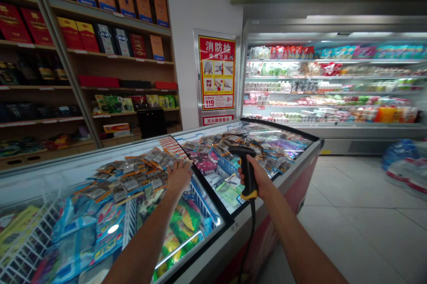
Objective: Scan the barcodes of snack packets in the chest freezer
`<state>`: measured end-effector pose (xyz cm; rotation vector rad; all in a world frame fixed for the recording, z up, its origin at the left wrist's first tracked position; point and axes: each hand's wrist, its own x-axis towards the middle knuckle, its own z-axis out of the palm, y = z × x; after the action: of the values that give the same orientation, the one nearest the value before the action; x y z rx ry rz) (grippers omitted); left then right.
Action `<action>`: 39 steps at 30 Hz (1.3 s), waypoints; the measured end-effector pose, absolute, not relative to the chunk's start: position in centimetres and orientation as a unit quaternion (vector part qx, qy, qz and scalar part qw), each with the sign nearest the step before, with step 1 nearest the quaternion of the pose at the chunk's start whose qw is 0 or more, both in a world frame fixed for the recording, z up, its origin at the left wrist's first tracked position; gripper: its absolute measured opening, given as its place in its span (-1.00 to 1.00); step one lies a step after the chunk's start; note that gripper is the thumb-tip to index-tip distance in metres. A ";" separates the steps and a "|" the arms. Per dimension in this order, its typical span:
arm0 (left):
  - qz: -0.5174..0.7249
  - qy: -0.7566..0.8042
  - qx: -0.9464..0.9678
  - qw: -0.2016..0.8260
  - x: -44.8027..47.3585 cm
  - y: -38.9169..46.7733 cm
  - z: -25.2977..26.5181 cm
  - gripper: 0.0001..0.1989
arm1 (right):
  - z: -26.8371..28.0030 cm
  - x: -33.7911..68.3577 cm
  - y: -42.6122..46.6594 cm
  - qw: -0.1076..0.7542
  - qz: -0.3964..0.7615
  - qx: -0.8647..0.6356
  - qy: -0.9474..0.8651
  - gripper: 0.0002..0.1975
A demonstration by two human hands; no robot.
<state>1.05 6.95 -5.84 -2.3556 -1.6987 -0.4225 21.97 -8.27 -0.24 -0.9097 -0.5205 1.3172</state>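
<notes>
My right hand [262, 177] is wrapped around the grip of a black and yellow barcode scanner [247, 173], which stands upright above the chest freezer with its cable hanging down. My left hand [179, 176] rests on the right edge of a pile of small flat packets [128, 179], fingers apart and touching them. These packets have clear and brown faces with orange and blue edges, and they lie on the freezer's glass lid. A second pile of similar packets [263, 153] covers the farther lid, beyond the scanner.
Under the glass, the chest freezer [283, 182] holds bagged goods and baskets [130, 222]. Shelves with boxes [116, 39] stand at the left. A lit refrigerated display [333, 84] is at the back right, with wrapped bottles [405, 164] on the tiled floor [350, 222].
</notes>
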 end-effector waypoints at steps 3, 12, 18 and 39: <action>-0.143 -0.586 -0.789 0.113 -0.4 7.7 -5.4 -0.62 | -0.2 22.1 -8.2 0.670 0.582 -0.402 -0.224 -0.73; -0.141 -0.636 -0.748 0.128 -2.3 9.2 -5.1 -0.62 | -1.0 23.4 -7.8 0.681 0.580 -0.395 -0.209 -0.74; -0.178 -0.602 -0.769 0.118 2.0 9.1 -4.2 -0.61 | -1.2 23.9 -7.8 0.687 0.577 -0.391 -0.206 -0.74; -0.070 -0.476 -0.877 0.001 10.4 12.5 -5.5 -0.61 | -2.5 27.6 -7.5 0.727 0.512 -0.427 -0.162 -0.73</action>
<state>10.40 12.47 -5.53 -2.7527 -1.4940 -0.2183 27.56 -7.51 -2.52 -0.9408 -0.3572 1.1292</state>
